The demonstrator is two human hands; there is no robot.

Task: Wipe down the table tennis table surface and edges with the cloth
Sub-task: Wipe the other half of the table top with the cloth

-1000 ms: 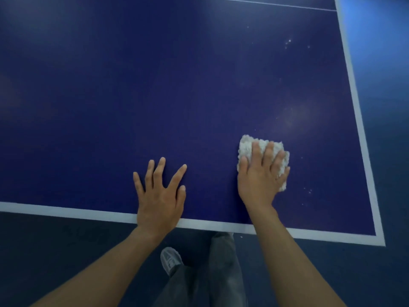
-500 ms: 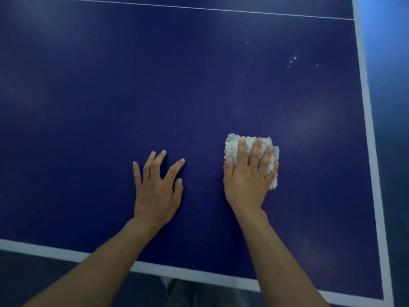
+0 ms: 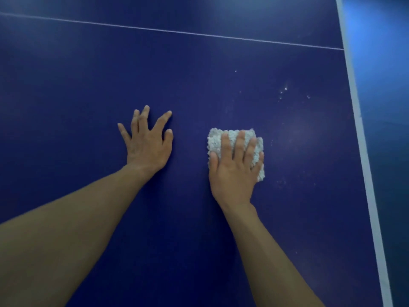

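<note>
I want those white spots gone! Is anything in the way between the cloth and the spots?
Nothing visible is. The right hand presses the cloth flat on the table, and only bare blue surface lies between it and the white spots up to its right. The left hand rests off to the other side.

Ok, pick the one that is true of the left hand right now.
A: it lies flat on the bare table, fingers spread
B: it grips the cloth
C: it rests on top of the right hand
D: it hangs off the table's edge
A: the left hand lies flat on the blue table with its fingers spread, apart from the white cloth, which the right hand presses.
</note>
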